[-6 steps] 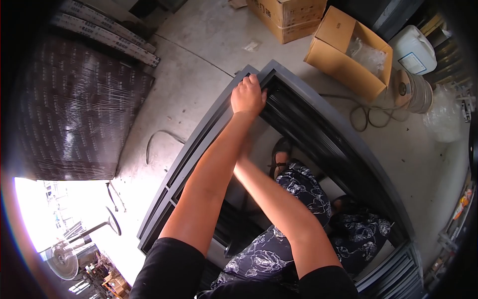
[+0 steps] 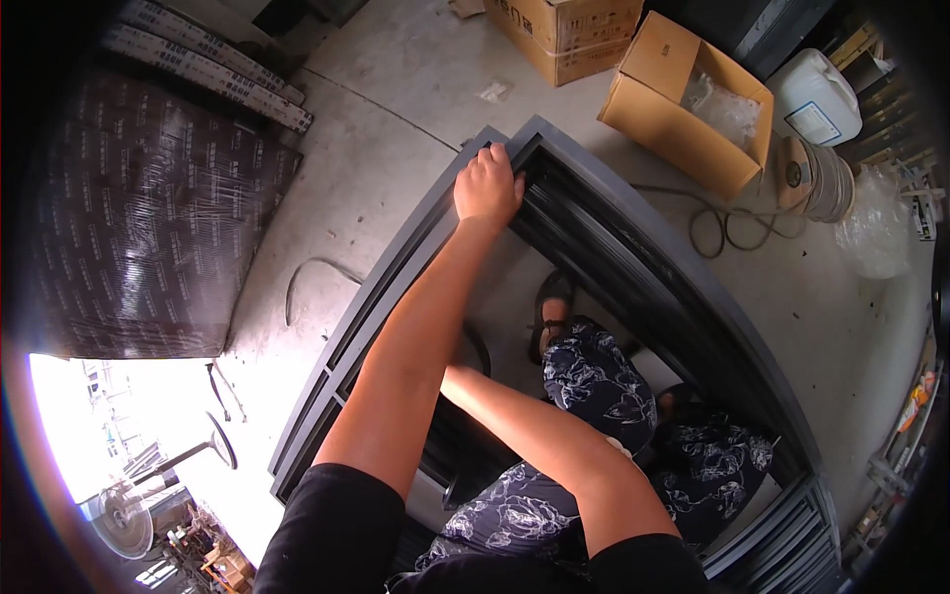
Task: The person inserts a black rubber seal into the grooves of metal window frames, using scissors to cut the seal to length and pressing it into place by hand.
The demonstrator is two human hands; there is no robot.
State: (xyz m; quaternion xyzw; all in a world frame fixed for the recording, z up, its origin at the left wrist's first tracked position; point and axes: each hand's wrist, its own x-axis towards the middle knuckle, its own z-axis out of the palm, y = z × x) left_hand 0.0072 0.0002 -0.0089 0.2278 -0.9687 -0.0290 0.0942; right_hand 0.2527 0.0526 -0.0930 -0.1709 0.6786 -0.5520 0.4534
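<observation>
Dark grey metal frame (image 2: 633, 233), prob. aluminium door or window profile, lies flat on the concrete floor (image 2: 396, 129) w/ the person sitting inside it, patterned trousers (image 2: 594, 376) and a sandalled foot (image 2: 552, 297) within the opening. Left hand (image 2: 487, 186) sits right at the far corner joint, fingers curled over the top edge and clamped onto the profile where two rails meet. Right hand: can't tell. The right forearm (image 2: 534, 426) runs down and inward toward the near left rail and the hand is hidden behind the left arm, so grip or no grip is unknown.

Handling-wise, my read: stiff, hard-edged, long and awkward rather than very heavy, since hollow sections tend to be light for their size (but the whole rectangle would swing and twist if lifted from one corner only). Painted finish looks smooth, so likely a bit slick, and it would scratch on the concrete. Best hold seems to be on the rails near the corners, one hand per side.

Looks: matte charcoal, ribbed w/ several parallel channels along the inner face, mitred corner at top. Nearby lie an open cardboard box (image 2: 683, 99), a white jerrycan (image 2: 816, 94), a loose cable (image 2: 727, 228), and wrapped dark stacks (image 2: 139, 218) to the left.
</observation>
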